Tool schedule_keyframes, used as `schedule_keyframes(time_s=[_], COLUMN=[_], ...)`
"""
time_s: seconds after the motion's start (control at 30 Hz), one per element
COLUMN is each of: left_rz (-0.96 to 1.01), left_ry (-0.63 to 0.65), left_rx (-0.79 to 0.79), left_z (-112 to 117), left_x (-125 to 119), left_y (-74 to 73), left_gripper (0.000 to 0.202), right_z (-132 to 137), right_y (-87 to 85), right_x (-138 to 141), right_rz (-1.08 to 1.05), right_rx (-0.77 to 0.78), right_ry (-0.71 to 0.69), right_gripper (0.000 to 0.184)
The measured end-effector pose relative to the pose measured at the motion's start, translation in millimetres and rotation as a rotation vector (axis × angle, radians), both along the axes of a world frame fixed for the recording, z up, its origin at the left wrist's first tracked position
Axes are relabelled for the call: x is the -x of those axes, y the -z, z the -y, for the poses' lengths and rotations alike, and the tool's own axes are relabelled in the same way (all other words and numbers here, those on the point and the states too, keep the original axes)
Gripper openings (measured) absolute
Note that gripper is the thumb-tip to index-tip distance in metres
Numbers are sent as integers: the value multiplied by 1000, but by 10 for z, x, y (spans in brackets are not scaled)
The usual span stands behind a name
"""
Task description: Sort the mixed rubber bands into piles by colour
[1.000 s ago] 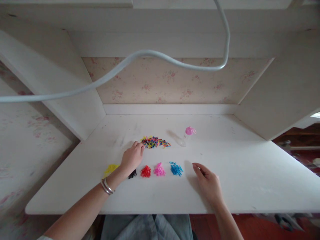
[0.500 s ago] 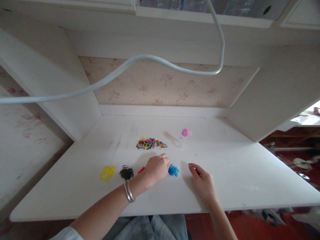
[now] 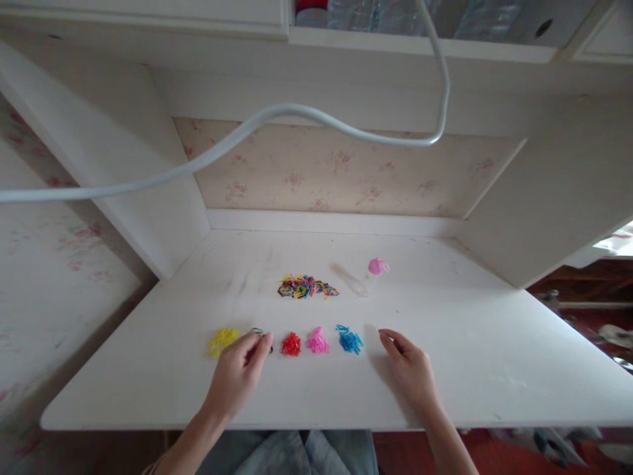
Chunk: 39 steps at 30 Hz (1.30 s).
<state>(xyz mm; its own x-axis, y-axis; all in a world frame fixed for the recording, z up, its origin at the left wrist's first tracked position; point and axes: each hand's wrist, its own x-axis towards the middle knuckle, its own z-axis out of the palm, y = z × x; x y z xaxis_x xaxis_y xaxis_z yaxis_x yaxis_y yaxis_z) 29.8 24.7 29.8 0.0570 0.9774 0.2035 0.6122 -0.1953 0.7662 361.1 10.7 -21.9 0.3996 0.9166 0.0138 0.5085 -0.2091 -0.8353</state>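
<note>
Pressing their fingers together, contents indiscernible, the left hand [image 3: 236, 371] half-hides the black pile [image 3: 258, 331] and the right hand [image 3: 411, 368] flanks the blue pile [image 3: 350, 341]. Five near piles [image 3: 291, 344] are single-coloured; the far mixed pile [image 3: 304, 287] is unseparated.

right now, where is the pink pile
In the head view, the pink pile sits between the red pile on its left and the blue pile on its right.

Left hand [image 3: 237, 367] and right hand [image 3: 411, 367] are well apart, both with fingers curled toward the thumb.
</note>
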Motion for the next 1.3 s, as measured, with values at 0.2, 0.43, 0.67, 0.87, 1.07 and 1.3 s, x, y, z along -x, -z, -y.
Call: schedule_keyframes(time_s=[0.2, 0.43, 0.67, 0.87, 1.07, 1.3], left_rz=[468, 507, 465, 459, 484, 540], left_ry=[-359, -386, -300, -256, -269, -303], left_rx=[120, 103, 143, 158, 156, 84], left_z=[220, 153, 206, 175, 177, 206], left_x=[398, 416, 492, 540, 537, 500], left_y=[340, 338, 418, 482, 510, 488], left_gripper=[43, 49, 45, 40, 39, 40], right_z=[-265, -873, -1108, -1006, -840, -642], right_y=[-254, -537, -406, -473, -632, -741], right_x=[202, 839, 1070, 1082, 1287, 2129], right_rz=[101, 661, 770, 816, 754, 564], right_rx=[22, 232, 302, 302, 230, 24], right_ry=[-77, -311, -326, -323, -385, -779], right_gripper=[49, 36, 37, 42, 41, 38])
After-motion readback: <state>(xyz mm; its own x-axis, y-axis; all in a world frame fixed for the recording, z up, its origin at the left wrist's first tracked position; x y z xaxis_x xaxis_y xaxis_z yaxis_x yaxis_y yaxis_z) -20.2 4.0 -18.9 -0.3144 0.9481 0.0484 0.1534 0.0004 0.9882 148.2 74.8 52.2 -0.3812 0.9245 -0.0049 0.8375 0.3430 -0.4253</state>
